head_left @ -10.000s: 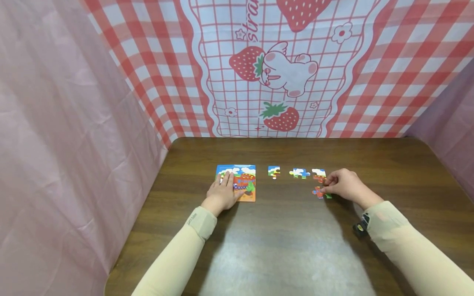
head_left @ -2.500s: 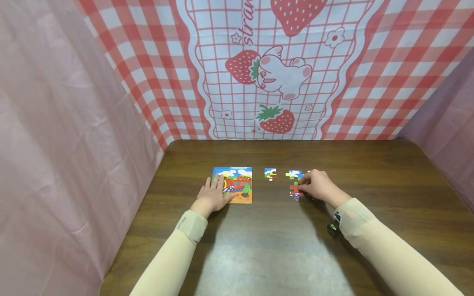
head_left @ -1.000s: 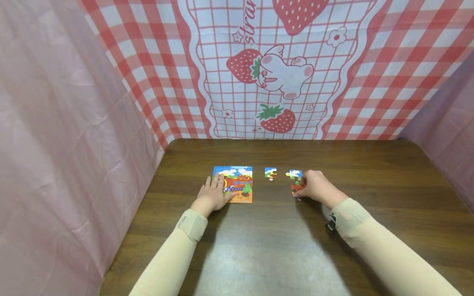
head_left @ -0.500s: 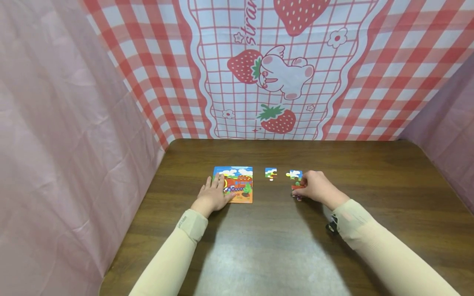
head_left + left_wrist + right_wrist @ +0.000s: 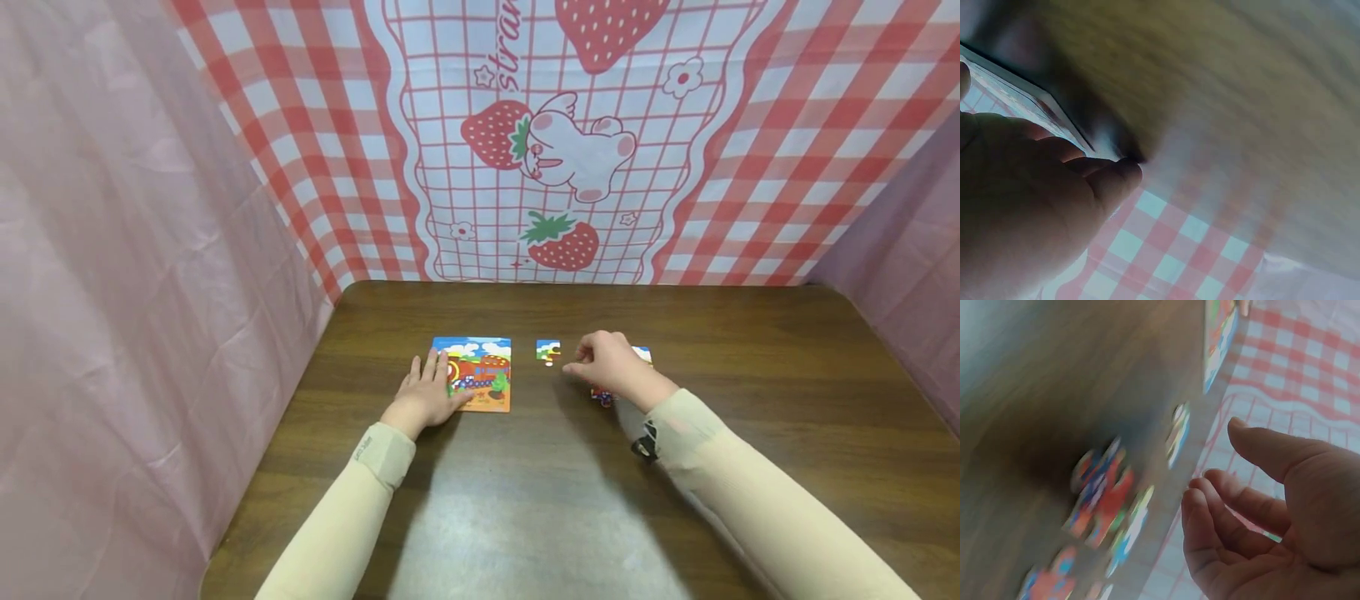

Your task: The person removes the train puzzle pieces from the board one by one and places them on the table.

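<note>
- Puzzle piece: we note it right of train card.
- Left hand: at train card's left edge, fingers straight.
- Right hand: farther right, grip empty, thumb apart.

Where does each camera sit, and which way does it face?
Head: on the head, facing forward and down at the table and checked cloth; left hand, right hand, sleeves show.
Left wrist: on that wrist, facing picture card; left hand shows.
Right wrist: on that wrist, facing loose puzzle pieces; right hand shows.
Head and right wrist share pieces and cloth.
</note>
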Demonstrator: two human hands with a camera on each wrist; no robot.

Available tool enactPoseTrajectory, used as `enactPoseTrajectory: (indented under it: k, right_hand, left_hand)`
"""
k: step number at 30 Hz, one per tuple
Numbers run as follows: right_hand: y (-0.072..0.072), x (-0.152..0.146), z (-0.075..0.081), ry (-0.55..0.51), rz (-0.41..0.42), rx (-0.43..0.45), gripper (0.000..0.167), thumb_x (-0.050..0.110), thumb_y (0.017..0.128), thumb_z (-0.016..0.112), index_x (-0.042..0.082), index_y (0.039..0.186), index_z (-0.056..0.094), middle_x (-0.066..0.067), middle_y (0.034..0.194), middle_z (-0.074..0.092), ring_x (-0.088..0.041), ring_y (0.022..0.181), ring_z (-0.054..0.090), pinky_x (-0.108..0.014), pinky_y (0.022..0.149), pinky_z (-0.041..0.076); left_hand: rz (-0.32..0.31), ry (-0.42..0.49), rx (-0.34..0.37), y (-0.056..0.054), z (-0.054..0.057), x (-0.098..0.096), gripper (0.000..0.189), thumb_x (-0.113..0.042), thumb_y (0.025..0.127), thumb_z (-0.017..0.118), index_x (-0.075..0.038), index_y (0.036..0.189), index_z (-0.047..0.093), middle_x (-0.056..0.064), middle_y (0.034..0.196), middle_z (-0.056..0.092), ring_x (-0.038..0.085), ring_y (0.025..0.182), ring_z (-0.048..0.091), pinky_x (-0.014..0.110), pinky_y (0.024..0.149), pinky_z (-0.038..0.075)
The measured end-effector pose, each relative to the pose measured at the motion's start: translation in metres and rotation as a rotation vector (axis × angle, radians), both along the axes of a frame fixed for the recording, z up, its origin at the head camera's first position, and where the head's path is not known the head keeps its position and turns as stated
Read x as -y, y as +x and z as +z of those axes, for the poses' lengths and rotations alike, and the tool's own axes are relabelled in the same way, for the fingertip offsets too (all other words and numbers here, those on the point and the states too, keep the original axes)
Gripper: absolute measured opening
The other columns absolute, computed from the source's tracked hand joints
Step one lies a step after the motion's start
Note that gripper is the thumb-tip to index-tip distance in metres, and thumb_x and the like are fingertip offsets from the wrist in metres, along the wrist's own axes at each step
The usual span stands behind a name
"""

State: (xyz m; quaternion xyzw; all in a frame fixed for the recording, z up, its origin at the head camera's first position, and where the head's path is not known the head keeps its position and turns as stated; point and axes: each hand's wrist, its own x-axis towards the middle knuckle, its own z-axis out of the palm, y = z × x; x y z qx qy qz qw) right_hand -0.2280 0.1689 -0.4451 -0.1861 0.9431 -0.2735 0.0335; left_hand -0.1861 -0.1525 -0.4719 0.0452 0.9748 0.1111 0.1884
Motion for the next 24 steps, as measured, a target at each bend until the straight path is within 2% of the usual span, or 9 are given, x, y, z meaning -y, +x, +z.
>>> enactPoseTrajectory:
  k: [6, 13, 18, 24]
  right_hand:
    - [-0.011, 0.042, 0.005, -0.017, 0.060, 0.016, 0.021, 0.021, 0.087, 0.083, 0.004, 0.084, 0.071, -0.002, 0.077, 0.065, -0.019, 0.072, 0.061, -0.041, 0.071, 0.053]
    - [-0.026, 0.099, 0.003, -0.005, 0.136, 0.028, 0.023, 0.021, 0.087, 0.082, 0.000, 0.091, 0.073, -0.004, 0.080, 0.065, -0.019, 0.074, 0.059, -0.037, 0.071, 0.052]
    - [-0.032, 0.132, -0.002, 0.019, 0.178, 0.049, 0.031, 0.020, 0.089, 0.081, -0.004, 0.106, 0.074, -0.010, 0.096, 0.069, -0.021, 0.085, 0.062, -0.037, 0.078, 0.054]
    - [-0.031, 0.161, -0.007, 0.037, 0.206, 0.114, 0.041, 0.021, 0.089, 0.082, -0.005, 0.118, 0.071, -0.017, 0.113, 0.071, -0.026, 0.098, 0.067, -0.037, 0.089, 0.055]
  left_hand:
    - [0.025, -0.012, 0.028, 0.001, 0.001, 0.007, 0.093, -0.066, 0.102, 0.040, -0.007, 0.164, 0.003, 0.013, 0.169, -0.005, 0.041, 0.151, -0.004, 0.052, 0.120, 0.010]
    - [0.038, 0.003, 0.037, 0.000, -0.003, 0.013, 0.096, -0.068, 0.100, 0.041, -0.005, 0.164, 0.004, 0.015, 0.169, -0.003, 0.044, 0.151, -0.005, 0.055, 0.120, 0.008]
    - [0.041, 0.006, 0.024, 0.002, 0.001, 0.012, 0.095, -0.066, 0.101, 0.041, -0.003, 0.163, 0.004, 0.015, 0.169, 0.000, 0.043, 0.151, -0.003, 0.053, 0.120, 0.009]
    - [0.036, -0.001, 0.023, 0.003, 0.002, 0.011, 0.096, -0.067, 0.101, 0.040, -0.003, 0.163, 0.002, 0.015, 0.169, -0.001, 0.044, 0.151, -0.003, 0.053, 0.120, 0.010]
